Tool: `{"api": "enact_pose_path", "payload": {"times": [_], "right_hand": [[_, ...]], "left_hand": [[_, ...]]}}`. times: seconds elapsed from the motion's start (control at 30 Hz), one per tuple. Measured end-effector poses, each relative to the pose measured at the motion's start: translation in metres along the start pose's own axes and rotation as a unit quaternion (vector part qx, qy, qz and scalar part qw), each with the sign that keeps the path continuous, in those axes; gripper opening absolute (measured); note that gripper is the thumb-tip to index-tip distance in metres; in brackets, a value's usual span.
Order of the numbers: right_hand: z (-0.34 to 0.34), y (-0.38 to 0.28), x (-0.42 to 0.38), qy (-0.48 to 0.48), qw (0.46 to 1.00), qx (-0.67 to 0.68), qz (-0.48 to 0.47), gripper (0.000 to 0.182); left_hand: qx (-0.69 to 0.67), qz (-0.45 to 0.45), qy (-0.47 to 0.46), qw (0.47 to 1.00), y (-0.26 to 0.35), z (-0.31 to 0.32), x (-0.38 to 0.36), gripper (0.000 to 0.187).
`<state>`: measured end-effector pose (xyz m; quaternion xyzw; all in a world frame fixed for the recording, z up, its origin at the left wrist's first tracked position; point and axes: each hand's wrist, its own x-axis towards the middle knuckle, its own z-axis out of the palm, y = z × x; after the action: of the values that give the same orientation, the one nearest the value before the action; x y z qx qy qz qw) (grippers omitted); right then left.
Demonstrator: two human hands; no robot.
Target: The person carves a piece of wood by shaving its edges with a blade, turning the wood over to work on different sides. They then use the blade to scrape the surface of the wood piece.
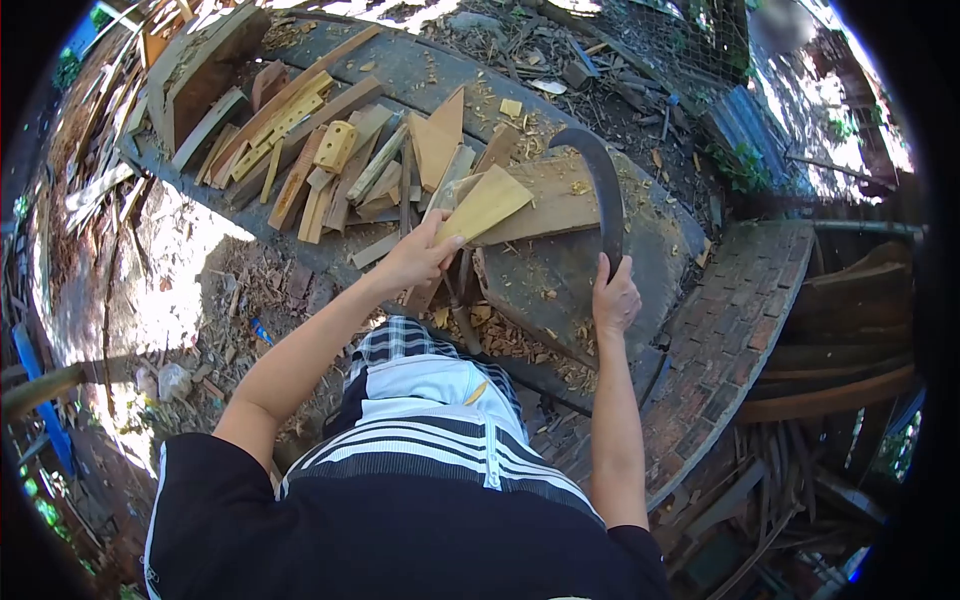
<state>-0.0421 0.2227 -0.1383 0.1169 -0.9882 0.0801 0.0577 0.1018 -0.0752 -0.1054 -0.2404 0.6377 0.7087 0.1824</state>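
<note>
My left hand (418,262) is closed around the narrow end of a pale yellow wedge-shaped piece of wood (492,203), whose wide end points up and to the right. The wedge overlaps a thick wooden board (560,195) lying on the dark work surface. In my right hand (615,298) is a sickle (606,190) with a dark curved blade, its handle hidden inside my fist. The blade rises from the hand and hooks to the left over the right end of the board.
Many cut wood pieces (340,185) lie in a row on the dark table (640,320), left of the board. A large block (205,75) stands at the far left end. Wood chips (510,335) are scattered near my lap. A curved brick ledge (740,300) runs along the right.
</note>
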Motion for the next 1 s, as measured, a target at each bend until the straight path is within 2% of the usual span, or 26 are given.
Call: {"api": "enact_pose_path", "payload": {"times": [0.07, 0.17, 0.23, 0.27, 0.3, 0.33, 0.4, 0.47, 0.53, 0.57, 0.67, 0.8, 0.87, 0.9, 0.93, 1.0], "right_hand": [[0.002, 0.006, 0.002, -0.004, 1.0, 0.002, -0.019, 0.035], [0.011, 0.015, 0.001, -0.01, 0.999, 0.047, -0.025, 0.032], [0.013, 0.026, 0.001, -0.09, 0.978, 0.178, -0.066, 0.03], [0.014, 0.031, 0.0, -0.091, 0.976, 0.185, -0.068, 0.03], [0.013, 0.031, -0.002, -0.086, 0.97, 0.198, -0.111, 0.029], [0.01, 0.03, -0.006, -0.079, 0.962, 0.211, -0.154, 0.03], [0.001, 0.026, -0.008, -0.092, 0.954, 0.242, -0.149, 0.029], [-0.012, 0.014, -0.006, -0.101, 0.946, 0.27, -0.147, 0.029], [-0.023, -0.002, -0.012, -0.122, 0.933, 0.301, -0.155, 0.027], [-0.023, -0.009, -0.014, -0.109, 0.929, 0.309, -0.174, 0.026], [-0.009, -0.027, -0.013, -0.095, 0.929, 0.288, -0.211, 0.023], [0.002, -0.035, -0.007, -0.117, 0.931, 0.27, -0.214, 0.017], [-0.003, -0.037, -0.003, -0.13, 0.936, 0.255, -0.204, 0.017], [-0.005, -0.038, -0.002, -0.14, 0.938, 0.247, -0.199, 0.016], [-0.008, -0.038, -0.003, -0.146, 0.939, 0.244, -0.192, 0.016], [-0.012, -0.039, -0.002, -0.14, 0.936, 0.265, -0.185, 0.016]], "left_hand": [[-0.018, -0.01, 0.019, 1.0, 0.006, 0.013, -0.009, 0.043], [-0.155, -0.017, -0.01, 0.988, 0.01, 0.029, -0.015, 0.047], [-0.179, -0.008, -0.016, 0.984, 0.026, 0.039, -0.021, 0.049], [-0.206, -0.003, -0.033, 0.978, 0.033, 0.043, -0.023, 0.051], [-0.208, -0.01, -0.04, 0.977, 0.041, 0.043, -0.02, 0.056], [-0.204, -0.012, -0.034, 0.978, 0.05, 0.044, -0.019, 0.056], [-0.201, -0.042, 0.013, 0.979, 0.073, 0.048, -0.021, 0.057], [-0.199, -0.048, 0.038, 0.978, 0.081, 0.047, -0.012, 0.055], [-0.336, -0.067, -0.069, 0.937, 0.074, 0.03, 0.002, 0.04], [-0.323, -0.081, -0.043, 0.942, 0.073, 0.03, 0.009, 0.03], [-0.316, -0.105, -0.011, 0.943, 0.094, 0.042, 0.006, 0.028], [-0.338, -0.112, 0.03, 0.934, 0.133, 0.049, 0.005, 0.031], [-0.287, -0.05, 0.007, 0.957, 0.136, 0.039, 0.005, 0.046], [-0.244, 0.007, -0.016, 0.97, 0.125, 0.031, 0.007, 0.064], [-0.246, -0.002, -0.021, 0.969, 0.116, 0.027, 0.006, 0.064], [-0.274, 0.167, -0.078, 0.944, 0.107, 0.021, 0.002, 0.075]]}}
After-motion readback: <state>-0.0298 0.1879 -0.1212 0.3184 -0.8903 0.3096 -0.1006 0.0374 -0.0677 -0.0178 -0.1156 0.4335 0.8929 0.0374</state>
